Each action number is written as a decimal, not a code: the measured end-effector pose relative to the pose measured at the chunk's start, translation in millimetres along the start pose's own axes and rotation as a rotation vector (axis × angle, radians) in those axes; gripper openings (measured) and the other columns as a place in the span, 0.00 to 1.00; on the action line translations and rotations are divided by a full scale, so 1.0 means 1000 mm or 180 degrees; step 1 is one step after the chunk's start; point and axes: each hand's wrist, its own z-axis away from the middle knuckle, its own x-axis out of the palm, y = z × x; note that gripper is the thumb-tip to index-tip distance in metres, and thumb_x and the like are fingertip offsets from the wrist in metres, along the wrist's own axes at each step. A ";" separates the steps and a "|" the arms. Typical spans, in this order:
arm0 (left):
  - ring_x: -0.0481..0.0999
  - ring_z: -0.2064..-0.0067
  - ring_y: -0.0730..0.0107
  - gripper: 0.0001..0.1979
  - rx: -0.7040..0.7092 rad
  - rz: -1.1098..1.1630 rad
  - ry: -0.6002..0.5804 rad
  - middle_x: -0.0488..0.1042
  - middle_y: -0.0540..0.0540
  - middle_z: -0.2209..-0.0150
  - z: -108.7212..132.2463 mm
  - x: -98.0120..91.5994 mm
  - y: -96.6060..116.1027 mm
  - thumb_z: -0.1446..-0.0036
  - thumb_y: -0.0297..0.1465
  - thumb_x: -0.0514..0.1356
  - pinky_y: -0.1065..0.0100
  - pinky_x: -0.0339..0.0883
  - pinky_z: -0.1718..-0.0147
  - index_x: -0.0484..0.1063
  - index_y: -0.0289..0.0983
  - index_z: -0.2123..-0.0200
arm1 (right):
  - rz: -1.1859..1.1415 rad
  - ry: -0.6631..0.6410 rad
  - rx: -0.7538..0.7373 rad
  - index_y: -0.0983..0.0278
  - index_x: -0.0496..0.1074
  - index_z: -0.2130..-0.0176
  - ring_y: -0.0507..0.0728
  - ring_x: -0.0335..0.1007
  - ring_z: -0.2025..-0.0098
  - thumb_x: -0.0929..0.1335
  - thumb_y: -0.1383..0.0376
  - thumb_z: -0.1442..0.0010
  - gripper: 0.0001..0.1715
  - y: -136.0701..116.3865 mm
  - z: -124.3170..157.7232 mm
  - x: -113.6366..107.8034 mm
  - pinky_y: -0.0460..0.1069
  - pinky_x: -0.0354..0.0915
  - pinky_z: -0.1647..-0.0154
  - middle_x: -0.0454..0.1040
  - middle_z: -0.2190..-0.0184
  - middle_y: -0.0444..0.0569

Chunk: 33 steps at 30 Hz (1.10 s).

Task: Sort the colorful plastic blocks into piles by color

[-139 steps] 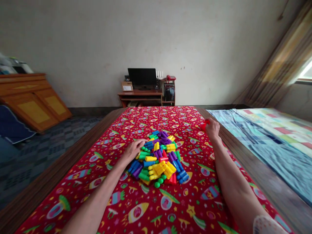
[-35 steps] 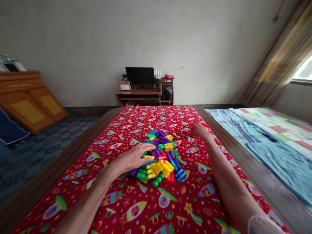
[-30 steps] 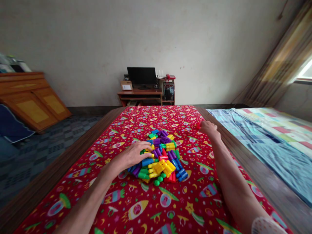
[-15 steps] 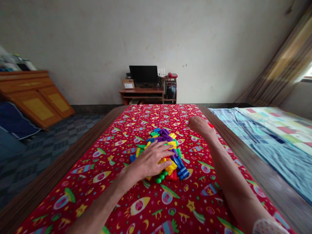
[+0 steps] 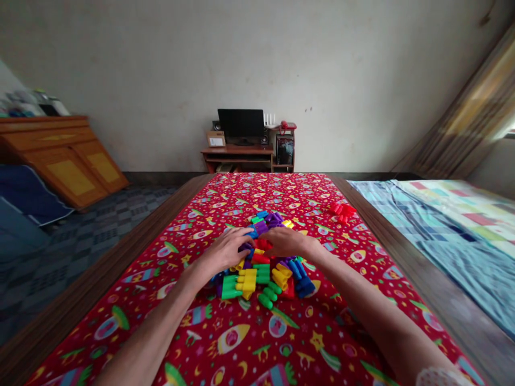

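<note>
A heap of colourful plastic toy blocks (image 5: 248, 279) lies on the red patterned tablecloth (image 5: 225, 338). Over the left part of the heap, my left hand (image 5: 229, 247) rests with curved fingers and the thumb apart, touching a few dark blue and purple blocks. From the other side my right hand (image 5: 287, 241) reaches in, its fingers and thumb closed about a red block (image 5: 263, 245); part of the fingers is hidden. Apart from the heap, a small group of red blocks (image 5: 341, 211) sits near the far right side of the cloth.
The cloth covers a table with a dark wooden edge (image 5: 386, 236). Beyond stands a desk (image 5: 237, 151) with a monitor (image 5: 241, 124). A bed with a light blue sheet (image 5: 450, 257) is on the right, and a wooden cabinet (image 5: 68, 161) on the left.
My right hand has come back left from the red group to the heap. My left hand has drawn slightly left and up, uncovering green and yellow blocks at the front.
</note>
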 end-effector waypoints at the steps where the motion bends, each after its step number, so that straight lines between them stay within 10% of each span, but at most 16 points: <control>1: 0.69 0.43 0.56 0.08 -0.0020 -0.0056 0.0031 0.70 0.44 0.43 0.000 0.000 0.001 0.42 0.30 0.58 0.56 0.62 0.43 0.76 0.40 0.61 | -0.0004 0.0013 0.0019 0.64 0.71 0.46 0.61 0.71 0.48 0.66 0.64 0.39 0.22 -0.001 0.000 0.002 0.50 0.67 0.53 0.75 0.49 0.57; 7: 0.75 0.54 0.58 0.08 -0.0287 -0.0392 0.0144 0.75 0.43 0.55 0.000 -0.003 0.003 0.40 0.31 0.57 0.56 0.67 0.51 0.76 0.39 0.67 | -0.0212 0.0192 -0.0090 0.64 0.74 0.49 0.59 0.74 0.54 0.64 0.74 0.44 0.24 0.003 -0.004 0.009 0.49 0.67 0.58 0.78 0.55 0.54; 12: 0.64 0.40 0.56 0.14 -0.0049 -0.0217 0.0390 0.68 0.43 0.41 0.000 0.012 0.006 0.42 0.31 0.60 0.52 0.58 0.40 0.75 0.43 0.52 | -0.1027 0.0684 0.0022 0.66 0.77 0.53 0.53 0.75 0.63 0.65 0.76 0.46 0.22 0.028 -0.006 -0.007 0.44 0.65 0.64 0.80 0.63 0.50; 19: 0.63 0.41 0.50 0.18 -0.0195 -0.0526 0.0251 0.70 0.41 0.44 -0.003 0.013 0.017 0.44 0.35 0.63 0.49 0.59 0.43 0.74 0.42 0.50 | -0.0738 0.1931 0.1480 0.68 0.79 0.56 0.55 0.75 0.60 0.63 0.76 0.46 0.21 0.105 0.027 -0.025 0.45 0.65 0.59 0.80 0.62 0.52; 24: 0.68 0.53 0.54 0.06 -0.0352 -0.0612 0.0310 0.71 0.43 0.60 -0.008 0.009 0.022 0.49 0.35 0.65 0.55 0.65 0.51 0.77 0.39 0.69 | -0.0666 0.2211 0.2653 0.69 0.79 0.56 0.57 0.76 0.56 0.63 0.74 0.47 0.21 0.160 0.065 -0.012 0.47 0.65 0.54 0.80 0.60 0.54; 28: 0.69 0.56 0.55 0.06 -0.0232 -0.0502 0.0374 0.71 0.44 0.63 -0.008 0.008 0.027 0.48 0.31 0.62 0.54 0.64 0.52 0.74 0.39 0.76 | -0.0813 0.2089 0.3069 0.68 0.80 0.57 0.59 0.75 0.54 0.64 0.73 0.48 0.21 0.177 0.082 0.004 0.48 0.66 0.52 0.80 0.60 0.55; 33: 0.69 0.54 0.54 0.11 -0.0139 -0.0580 0.0337 0.73 0.43 0.58 -0.008 0.007 0.031 0.48 0.30 0.63 0.54 0.64 0.51 0.74 0.38 0.59 | -0.0591 0.2377 0.3262 0.67 0.78 0.53 0.62 0.73 0.51 0.62 0.71 0.43 0.22 0.169 0.078 -0.007 0.50 0.65 0.52 0.78 0.55 0.57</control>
